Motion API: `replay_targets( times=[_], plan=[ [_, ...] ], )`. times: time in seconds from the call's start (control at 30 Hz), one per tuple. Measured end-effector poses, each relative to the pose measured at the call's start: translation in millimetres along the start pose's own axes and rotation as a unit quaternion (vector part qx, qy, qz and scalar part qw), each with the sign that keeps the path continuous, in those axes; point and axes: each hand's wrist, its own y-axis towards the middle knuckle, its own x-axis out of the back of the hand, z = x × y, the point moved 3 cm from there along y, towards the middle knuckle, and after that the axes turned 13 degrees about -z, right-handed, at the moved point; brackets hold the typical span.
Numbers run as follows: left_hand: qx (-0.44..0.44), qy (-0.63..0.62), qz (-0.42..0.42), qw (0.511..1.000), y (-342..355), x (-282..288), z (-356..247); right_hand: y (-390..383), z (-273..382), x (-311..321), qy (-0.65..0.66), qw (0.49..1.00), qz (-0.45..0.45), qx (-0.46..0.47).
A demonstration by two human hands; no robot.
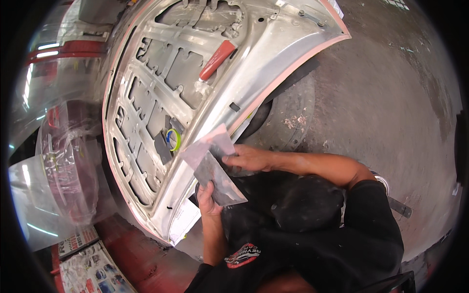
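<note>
In front of my lap, my left hand (pixel 207 199) grips a flat grey plate (pixel 221 183) by its lower edge. The plate carries reddish smears and looks like a filler spreader or mixing board. My right hand (pixel 251 158) has its fingers closed on a thin pinkish flat sheet (pixel 222 139), perhaps a spreader, that overlaps the plate's upper end. Both pieces are held by the near edge of a silver car hood (pixel 224 90), which lies with its ribbed inner side up. Pink material lines the hood's rim.
A red tube (pixel 215 62) lies on the hood's ribs. Nearer sit a green-yellow tape roll (pixel 173 139) and dark grey sheets (pixel 161 146). Plastic-wrapped maroon car parts (pixel 71 166) stand at left. Pinkish scraps (pixel 295 121) litter the grey floor.
</note>
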Motion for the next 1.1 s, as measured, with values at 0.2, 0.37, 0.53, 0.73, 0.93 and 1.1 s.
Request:
replay_targets(
  times=[0.2,0.37,0.53,0.73,0.93,1.1],
  plan=[
    [-0.044,0.013,-0.043,0.998,-22,54,-23,6,-42,38,0.047,0.983,-0.172,-0.031],
    [-0.042,-0.052,-0.006,0.998,-26,98,-17,16,-36,68,0.184,0.919,-0.341,-0.074],
    [-0.018,-0.106,0.020,0.994,-15,110,-14,27,-20,62,0.204,0.944,-0.260,-0.001],
    [-0.006,-0.117,-0.047,0.992,-12,123,-6,12,2,115,0.368,0.874,-0.297,0.112],
    [0.008,-0.110,0.011,0.994,-11,126,-9,-7,30,128,0.344,0.860,-0.348,0.141],
    [0.002,-0.139,0.031,0.990,-11,106,-13,17,-9,76,0.311,0.911,-0.269,0.010]
  ],
)
